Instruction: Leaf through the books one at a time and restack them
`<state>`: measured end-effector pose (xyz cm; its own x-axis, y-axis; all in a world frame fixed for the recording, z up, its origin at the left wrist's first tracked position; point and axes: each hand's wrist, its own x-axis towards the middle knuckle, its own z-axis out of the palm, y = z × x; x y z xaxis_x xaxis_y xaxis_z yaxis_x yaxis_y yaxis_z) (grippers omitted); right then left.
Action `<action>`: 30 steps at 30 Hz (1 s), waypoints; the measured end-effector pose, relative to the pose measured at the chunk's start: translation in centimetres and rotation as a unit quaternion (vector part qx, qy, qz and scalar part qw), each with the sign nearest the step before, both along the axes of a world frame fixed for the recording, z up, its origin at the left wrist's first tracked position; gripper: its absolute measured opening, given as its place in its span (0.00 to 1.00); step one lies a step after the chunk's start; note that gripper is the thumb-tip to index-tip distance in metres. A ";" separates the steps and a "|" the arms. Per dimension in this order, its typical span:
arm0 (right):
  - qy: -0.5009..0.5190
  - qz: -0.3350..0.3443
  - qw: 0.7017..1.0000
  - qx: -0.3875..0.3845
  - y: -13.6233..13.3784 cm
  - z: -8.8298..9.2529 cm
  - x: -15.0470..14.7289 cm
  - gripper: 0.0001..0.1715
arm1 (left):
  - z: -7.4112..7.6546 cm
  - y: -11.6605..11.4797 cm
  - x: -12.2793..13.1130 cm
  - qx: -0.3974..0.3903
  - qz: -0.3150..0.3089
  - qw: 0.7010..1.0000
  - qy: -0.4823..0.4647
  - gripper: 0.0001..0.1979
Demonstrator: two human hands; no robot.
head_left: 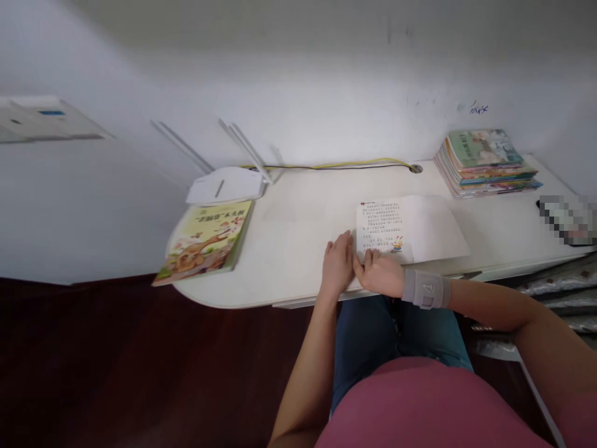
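Observation:
A thin booklet [433, 230] lies open on the white desk, with printed text and a small rabbit drawing on its left page and a blank right page. My left hand [339, 262] rests on the desktop just left of the booklet, fingers stretched forward and nothing in them. Across the front edge of the left page comes my right hand [381, 274], a grey band around its wrist. Its bent fingers are at the page's lower left corner and seem to grip it; the fingertips are partly hidden.
A yellow-green picture book [205, 239] overhangs the desk's rounded left end, beside a white router [226, 185] with raised antennas. Cables run along the wall into a hole [416, 168]. A stack of books [487, 163] stands at the back right, near a phone-like object [566, 221].

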<state>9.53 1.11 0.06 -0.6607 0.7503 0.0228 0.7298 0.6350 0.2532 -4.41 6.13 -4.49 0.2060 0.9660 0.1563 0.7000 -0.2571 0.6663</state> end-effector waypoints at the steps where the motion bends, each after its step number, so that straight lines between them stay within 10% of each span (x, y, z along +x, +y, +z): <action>1: 0.000 -0.005 1.000 -0.007 0.1 0.4 0.0 0.26 | 0.0 0.0 0.0 0.000 -0.004 1.000 -0.001 0.23; 8: 0.182 -0.103 0.978 -0.012 1.1 1.7 3.5 0.21 | -0.4 0.1 -0.2 0.024 -0.008 1.000 -0.007 0.24; 14: 0.490 -0.163 0.845 0.135 -1.6 0.7 9.1 0.20 | -0.7 0.2 -0.2 0.031 -0.005 0.999 0.004 0.23; 19: 0.518 -0.247 0.794 0.201 -4.7 -1.0 14.4 0.20 | -0.5 0.2 -0.1 0.018 -0.002 1.000 0.013 0.22; 23: 0.499 -0.292 0.794 0.187 -5.9 -3.6 17.4 0.21 | -0.6 0.4 -0.1 0.029 0.006 0.999 0.015 0.22; 30: 0.308 -0.313 0.878 0.191 -6.9 -6.2 19.0 0.19 | -1.0 0.6 -0.3 0.026 0.004 0.999 0.028 0.23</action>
<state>28.51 -5.75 -6.15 0.1031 0.8220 0.5601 0.9789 0.0160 -0.2037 -4.71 6.77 -5.44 0.2089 0.9583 0.1948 0.7376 -0.2852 0.6120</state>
